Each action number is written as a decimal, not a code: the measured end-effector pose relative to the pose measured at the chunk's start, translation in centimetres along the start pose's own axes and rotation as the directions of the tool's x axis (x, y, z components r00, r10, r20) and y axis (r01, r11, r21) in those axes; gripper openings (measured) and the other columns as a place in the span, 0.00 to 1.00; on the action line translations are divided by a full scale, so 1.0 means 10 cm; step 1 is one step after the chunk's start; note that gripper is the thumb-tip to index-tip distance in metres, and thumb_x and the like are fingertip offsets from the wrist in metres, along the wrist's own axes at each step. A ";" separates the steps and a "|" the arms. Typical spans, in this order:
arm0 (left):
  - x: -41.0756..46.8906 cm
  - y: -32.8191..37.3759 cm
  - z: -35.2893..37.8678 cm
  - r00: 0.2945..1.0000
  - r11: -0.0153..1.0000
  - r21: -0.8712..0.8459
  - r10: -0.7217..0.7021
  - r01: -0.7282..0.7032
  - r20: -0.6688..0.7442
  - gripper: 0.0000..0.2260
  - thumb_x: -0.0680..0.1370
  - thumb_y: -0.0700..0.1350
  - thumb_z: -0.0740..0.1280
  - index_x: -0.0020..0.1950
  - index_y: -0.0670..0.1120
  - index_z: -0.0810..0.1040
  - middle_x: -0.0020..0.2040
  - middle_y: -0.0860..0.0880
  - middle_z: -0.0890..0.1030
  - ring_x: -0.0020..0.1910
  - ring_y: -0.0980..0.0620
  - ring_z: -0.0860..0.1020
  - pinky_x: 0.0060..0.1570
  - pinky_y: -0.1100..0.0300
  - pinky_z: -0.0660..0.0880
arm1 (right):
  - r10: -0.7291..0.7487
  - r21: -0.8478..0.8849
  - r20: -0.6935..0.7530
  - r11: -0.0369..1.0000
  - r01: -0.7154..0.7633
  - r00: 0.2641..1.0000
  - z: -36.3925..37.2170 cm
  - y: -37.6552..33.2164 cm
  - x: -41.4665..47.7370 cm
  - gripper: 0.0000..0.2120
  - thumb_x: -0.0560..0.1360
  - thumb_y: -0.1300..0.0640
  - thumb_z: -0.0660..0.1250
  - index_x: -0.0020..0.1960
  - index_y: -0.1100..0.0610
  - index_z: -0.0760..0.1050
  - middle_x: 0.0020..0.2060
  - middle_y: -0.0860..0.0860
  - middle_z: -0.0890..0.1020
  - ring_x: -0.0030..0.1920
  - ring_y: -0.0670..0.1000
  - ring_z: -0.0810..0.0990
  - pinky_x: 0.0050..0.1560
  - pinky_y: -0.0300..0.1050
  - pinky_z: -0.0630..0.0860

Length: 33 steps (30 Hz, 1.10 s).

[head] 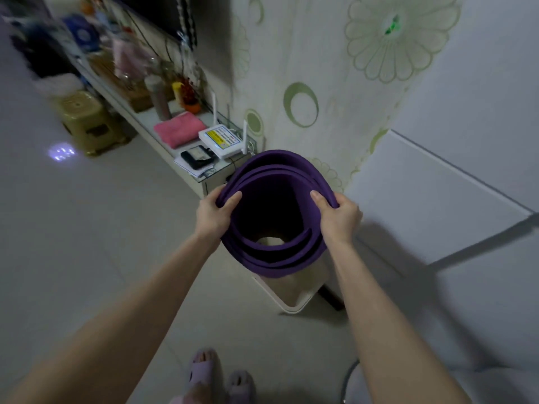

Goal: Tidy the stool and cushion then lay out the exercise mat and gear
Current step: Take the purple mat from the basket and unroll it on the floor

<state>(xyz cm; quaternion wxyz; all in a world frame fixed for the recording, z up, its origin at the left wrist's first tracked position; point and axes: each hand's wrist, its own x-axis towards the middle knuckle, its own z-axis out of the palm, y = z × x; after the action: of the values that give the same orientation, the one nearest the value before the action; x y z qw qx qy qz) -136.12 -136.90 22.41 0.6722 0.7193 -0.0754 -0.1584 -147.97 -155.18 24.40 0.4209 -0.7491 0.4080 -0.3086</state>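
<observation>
A purple exercise mat [271,170], loosely rolled, stands upright in front of me; I look straight down its open end. My left hand [214,212] grips the roll's left rim with the thumb inside. My right hand [338,212] holds the right rim the same way. The roll's lower end is over a pale beige stool or bin [294,293] on the floor; whether they touch is hidden. A yellow plastic stool [86,121] stands far left by the shelf.
A low white shelf [151,123] runs along the left wall with a pink towel [179,129], a white router [224,139], bottles and clutter. A flower-patterned wall [320,83] rises behind the mat. My slippered feet [218,377] stand on the pale tiled floor.
</observation>
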 end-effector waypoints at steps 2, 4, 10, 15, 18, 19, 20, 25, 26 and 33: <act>-0.06 0.22 -0.25 0.998 0.999 -0.021 0.033 -0.035 -0.052 0.08 0.76 0.46 0.70 0.54 0.49 0.81 0.46 0.49 0.84 0.47 0.47 0.82 0.53 0.45 0.78 | -0.047 0.010 0.019 0.999 0.047 0.999 0.05 -0.32 -0.09 0.17 0.70 0.45 0.72 0.30 0.50 0.71 0.26 0.46 0.75 0.31 0.52 0.72 0.36 0.46 0.70; -0.08 0.41 -0.48 0.994 0.998 -0.024 0.048 -0.051 -0.094 0.08 0.76 0.46 0.70 0.54 0.48 0.81 0.46 0.49 0.84 0.46 0.48 0.82 0.52 0.46 0.79 | -0.089 0.034 0.039 0.996 0.087 0.995 0.14 -0.57 -0.16 0.19 0.71 0.46 0.72 0.28 0.51 0.69 0.24 0.45 0.72 0.28 0.49 0.69 0.32 0.45 0.67; -0.17 0.62 -1.37 0.974 0.995 -0.021 0.088 -0.094 -0.210 0.03 0.77 0.48 0.69 0.49 0.54 0.79 0.45 0.50 0.83 0.45 0.49 0.83 0.48 0.48 0.81 | -0.216 0.102 0.133 0.974 0.203 0.967 0.70 -1.22 -0.51 0.21 0.71 0.47 0.73 0.26 0.51 0.67 0.21 0.44 0.70 0.24 0.44 0.66 0.26 0.36 0.62; -0.29 0.47 -2.33 0.932 0.995 -0.014 0.089 -0.101 -0.351 0.02 0.76 0.48 0.69 0.47 0.55 0.79 0.44 0.50 0.83 0.44 0.49 0.82 0.49 0.47 0.80 | -0.264 0.136 0.259 0.962 0.235 0.929 1.45 -1.56 -1.04 0.17 0.70 0.46 0.73 0.31 0.56 0.74 0.23 0.46 0.74 0.25 0.45 0.68 0.28 0.34 0.65; -0.40 0.28 -3.05 0.904 0.997 -0.017 0.057 -0.071 -0.425 0.02 0.76 0.47 0.69 0.46 0.55 0.79 0.43 0.49 0.83 0.44 0.48 0.82 0.49 0.48 0.80 | -0.285 0.151 0.326 0.957 0.248 0.901 2.01 -1.76 -1.52 0.19 0.70 0.46 0.73 0.28 0.52 0.70 0.22 0.44 0.71 0.24 0.41 0.70 0.28 0.31 0.65; -0.43 0.24 -3.22 0.896 0.997 -0.028 0.047 -0.066 -0.441 0.01 0.76 0.47 0.69 0.47 0.53 0.79 0.43 0.49 0.83 0.44 0.48 0.82 0.49 0.49 0.80 | -0.289 0.160 0.348 0.956 0.247 0.892 2.14 -1.81 -1.65 0.19 0.70 0.47 0.73 0.27 0.52 0.69 0.22 0.44 0.71 0.24 0.41 0.70 0.28 0.31 0.65; -0.47 0.17 -3.47 0.883 0.998 -0.030 0.037 -0.057 -0.468 0.02 0.76 0.46 0.69 0.48 0.50 0.79 0.42 0.49 0.83 0.43 0.48 0.82 0.48 0.51 0.80 | -0.293 0.173 0.383 0.954 0.244 0.876 2.35 -1.87 -1.83 0.18 0.71 0.48 0.73 0.28 0.53 0.70 0.22 0.44 0.72 0.24 0.42 0.69 0.28 0.32 0.65; -0.72 -0.21 -4.79 0.819 0.999 -0.051 -0.019 -0.012 -0.574 0.03 0.76 0.44 0.69 0.49 0.48 0.79 0.39 0.53 0.82 0.39 0.52 0.80 0.43 0.59 0.79 | -0.297 0.199 0.514 0.954 0.225 0.805 3.38 -2.15 -2.87 0.19 0.72 0.50 0.73 0.27 0.51 0.69 0.22 0.44 0.71 0.24 0.43 0.68 0.27 0.34 0.63; -0.76 -0.28 -5.04 0.806 0.998 -0.062 -0.037 0.001 -0.591 0.03 0.76 0.44 0.69 0.50 0.48 0.79 0.40 0.52 0.82 0.40 0.52 0.81 0.45 0.56 0.79 | -0.300 0.201 0.539 0.953 0.225 0.787 3.57 -2.20 -3.06 0.18 0.72 0.50 0.73 0.28 0.53 0.70 0.23 0.45 0.72 0.25 0.44 0.67 0.27 0.34 0.63; -1.15 -0.67 -6.45 0.671 0.988 -0.126 -0.150 0.084 -0.726 0.02 0.76 0.46 0.69 0.48 0.52 0.79 0.45 0.48 0.83 0.47 0.46 0.82 0.53 0.47 0.78 | -0.291 0.199 0.692 0.956 0.213 0.661 4.71 -2.62 -4.23 0.20 0.72 0.50 0.73 0.27 0.47 0.67 0.22 0.43 0.71 0.25 0.42 0.67 0.26 0.29 0.65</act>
<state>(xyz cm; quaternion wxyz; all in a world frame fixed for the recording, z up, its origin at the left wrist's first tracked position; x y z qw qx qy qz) -126.34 -71.81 20.15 0.6634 0.6974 0.2529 0.0975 -121.04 -92.28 21.03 0.5362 -0.8366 0.0886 -0.0693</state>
